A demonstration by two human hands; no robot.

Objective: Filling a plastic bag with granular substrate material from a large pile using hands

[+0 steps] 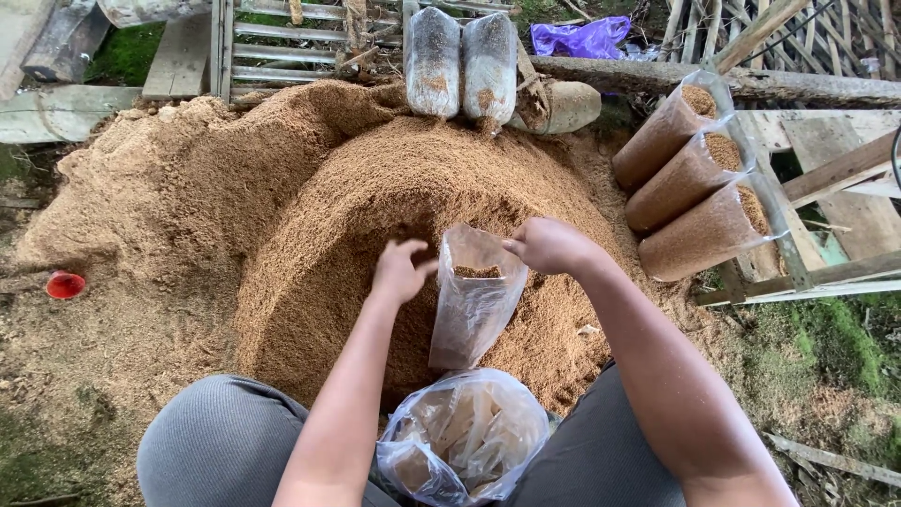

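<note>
The person sits on the ground in front of a big sawdust pile (375,216). The right hand (549,244) pinches the rim of a clear plastic bag (474,300), fingers together on it, and holds the mouth wide. The bag stands at the near edge of the pile, between the two hands. The left hand (399,272) hangs just beside the mouth with fingers apart and loosely curled, holding nothing I can see. Only a little sawdust shows inside the bag (it looks nearly empty). Three filled bags (690,183) lean on a wooden frame (779,202) at the right edge, and two more (460,61) stand at the far edge. A bundle of spare bags (465,437) rests by the knees, so much filling seems left.
</note>
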